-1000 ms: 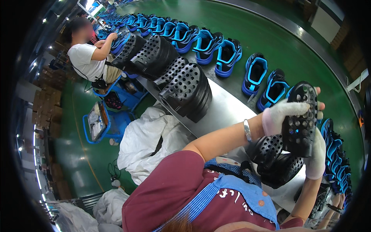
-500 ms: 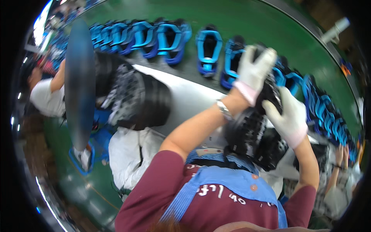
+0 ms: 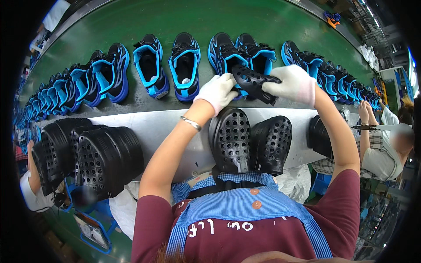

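My right hand (image 3: 291, 85), in a white glove, grips a black perforated plastic shoe insert (image 3: 249, 82) by one end. The insert slants over the opening of a black-and-blue sneaker (image 3: 224, 50), its far end at the collar. At that sneaker's heel is my left hand (image 3: 217, 93), also gloved, with its fingers curled round the heel; the fingertips are partly hidden. Close on the right stands another sneaker (image 3: 258, 55). Just in front of me are two stacks of similar black inserts (image 3: 232, 140), (image 3: 272, 144), holes facing me.
Rows of sneakers (image 3: 109, 72) line the green surface (image 3: 184, 19) on both sides. More insert stacks (image 3: 107, 160) lie on the metal ledge (image 3: 180, 136) at left, another (image 3: 320, 136) at right. A co-worker (image 3: 381, 149) sits at right; another's arm (image 3: 33, 175) shows at left.
The view has swung. My right hand has come from the insert stack to the sneaker and now holds one insert. My left hand has moved down to the sneaker's heel.
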Demonstrator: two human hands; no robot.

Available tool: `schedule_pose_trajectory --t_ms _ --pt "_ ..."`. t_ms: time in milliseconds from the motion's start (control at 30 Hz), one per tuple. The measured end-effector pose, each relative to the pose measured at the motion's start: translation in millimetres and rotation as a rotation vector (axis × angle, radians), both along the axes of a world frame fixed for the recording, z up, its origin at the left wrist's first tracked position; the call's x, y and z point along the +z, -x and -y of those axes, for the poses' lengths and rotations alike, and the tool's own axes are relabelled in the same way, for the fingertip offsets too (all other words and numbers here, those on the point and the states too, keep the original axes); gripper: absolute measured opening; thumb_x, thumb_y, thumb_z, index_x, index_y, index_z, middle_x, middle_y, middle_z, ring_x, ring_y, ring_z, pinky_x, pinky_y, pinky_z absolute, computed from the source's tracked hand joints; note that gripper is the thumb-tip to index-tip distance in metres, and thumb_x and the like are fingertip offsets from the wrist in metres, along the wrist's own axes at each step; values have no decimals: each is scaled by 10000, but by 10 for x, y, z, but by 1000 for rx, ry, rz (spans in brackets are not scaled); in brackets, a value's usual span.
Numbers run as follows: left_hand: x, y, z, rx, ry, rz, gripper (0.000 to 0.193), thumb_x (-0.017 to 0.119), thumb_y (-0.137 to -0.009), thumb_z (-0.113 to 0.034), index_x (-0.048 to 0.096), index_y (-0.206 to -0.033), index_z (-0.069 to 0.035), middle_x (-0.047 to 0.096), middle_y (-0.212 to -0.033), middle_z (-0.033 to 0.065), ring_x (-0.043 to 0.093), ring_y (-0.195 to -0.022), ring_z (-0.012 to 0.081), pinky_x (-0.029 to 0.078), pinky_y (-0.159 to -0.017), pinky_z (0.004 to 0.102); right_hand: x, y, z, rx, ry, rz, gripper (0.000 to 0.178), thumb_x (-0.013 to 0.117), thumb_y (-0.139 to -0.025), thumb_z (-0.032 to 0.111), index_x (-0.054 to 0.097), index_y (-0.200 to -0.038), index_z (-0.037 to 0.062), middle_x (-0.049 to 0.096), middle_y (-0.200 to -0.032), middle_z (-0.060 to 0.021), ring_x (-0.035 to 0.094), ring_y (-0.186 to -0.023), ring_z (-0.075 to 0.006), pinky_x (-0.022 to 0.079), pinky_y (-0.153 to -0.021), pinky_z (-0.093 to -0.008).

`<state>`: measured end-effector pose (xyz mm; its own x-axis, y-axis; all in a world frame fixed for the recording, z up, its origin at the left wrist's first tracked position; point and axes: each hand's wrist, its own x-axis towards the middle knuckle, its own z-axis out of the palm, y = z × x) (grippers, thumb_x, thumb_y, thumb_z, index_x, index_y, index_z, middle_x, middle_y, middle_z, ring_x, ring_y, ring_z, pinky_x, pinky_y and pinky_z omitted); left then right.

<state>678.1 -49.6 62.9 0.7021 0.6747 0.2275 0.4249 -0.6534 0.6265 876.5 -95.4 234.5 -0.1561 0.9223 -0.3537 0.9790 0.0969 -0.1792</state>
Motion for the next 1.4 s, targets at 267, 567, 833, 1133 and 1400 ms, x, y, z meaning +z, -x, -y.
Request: schedule_pose_trajectory --t_ms 267,567,833,1133,1400 --pt "41 -263 -25 140 -11 91 257 608 -885 -286 686 -917 -44 647 -989 158 631 -966 347 519 -830 449 -260 249 -547 54 -131 290 436 587 -824 423 680 -773 0 671 -763 -220 667 -754 -394 540 -737 -452" --pt "300 -506 185 102 394 -262 360 702 -747 -358 743 -961 -72 702 -1044 189 675 -990 351 550 -862 424 -742 537 -443 14 -78 547 280 557 -877 136 703 -1115 109 722 -974 -199 718 -911 -336 580 -773 -428" --pt "542 -762 48 -75 372 -480 385 676 -764 -385 747 -1027 -112 714 -1071 144 695 -976 291 558 -825 376 -848 304 -841 -47 127 540 452 503 -902 44 560 -1340 142 623 -1227 -243 628 -1114 -364 520 -940 -420" --pt "388 -815 110 -60 325 -476 362 657 -779 -346 748 -1028 -100 710 -1090 142 687 -1001 300 550 -846 389 -627 426 -543 9 -78 517 222 560 -889 153 744 -987 76 719 -1009 -171 699 -944 -345 557 -842 -418" --pt "443 -747 87 -42 323 -481 333 642 -795 -323 755 -1023 -109 717 -1051 151 693 -978 312 555 -833 387 -605 501 -744 205 -41 719 232 618 -835 57 737 -1033 84 724 -1019 -160 711 -951 -299 583 -795 -403"
